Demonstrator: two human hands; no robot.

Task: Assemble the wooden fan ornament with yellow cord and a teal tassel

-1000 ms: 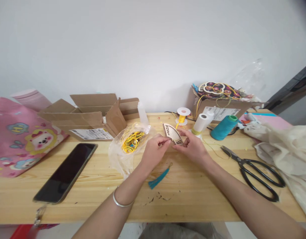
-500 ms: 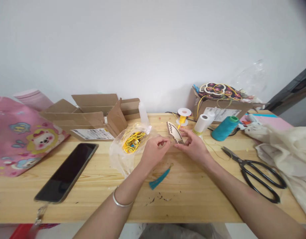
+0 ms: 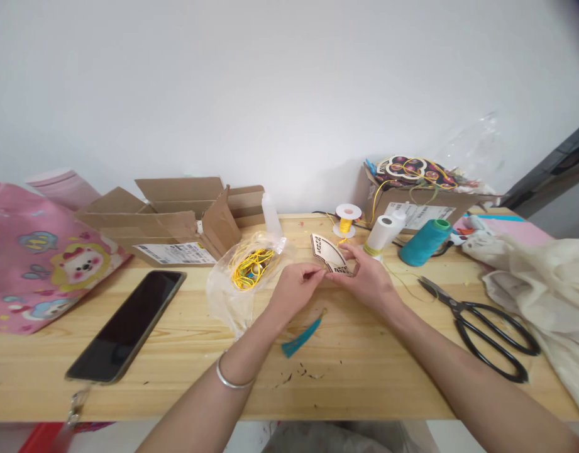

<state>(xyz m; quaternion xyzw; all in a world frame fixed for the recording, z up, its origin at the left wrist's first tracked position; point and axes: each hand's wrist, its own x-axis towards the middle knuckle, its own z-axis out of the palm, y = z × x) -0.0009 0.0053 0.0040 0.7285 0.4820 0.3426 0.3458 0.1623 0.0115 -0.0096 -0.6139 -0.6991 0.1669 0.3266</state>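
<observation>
Above the wooden table (image 3: 176, 352), my right hand (image 3: 367, 281) grips a small fan-shaped wooden cut-out (image 3: 327, 253) by its narrow end. My left hand (image 3: 295, 289) meets it there with thumb and forefinger pinched together; what they pinch is too small to make out. A teal tassel (image 3: 301, 335) lies on the table just below both hands. Left of my left hand sits a clear plastic bag (image 3: 232, 296) with yellow cord (image 3: 249, 267) in it.
A phone (image 3: 127, 326) lies at the left by open cardboard boxes (image 3: 171, 217) and a pink printed bag (image 3: 44, 264). Black scissors (image 3: 482, 327), cream cloth (image 3: 544, 296), a teal thread cone (image 3: 424, 242), a white spool (image 3: 381, 234), a yellow cord reel (image 3: 346, 221) and a box of ornaments (image 3: 419, 189) are at the right.
The fan-shaped cut-out has been turned slightly in my right hand. Both hands stay together at the same spot.
</observation>
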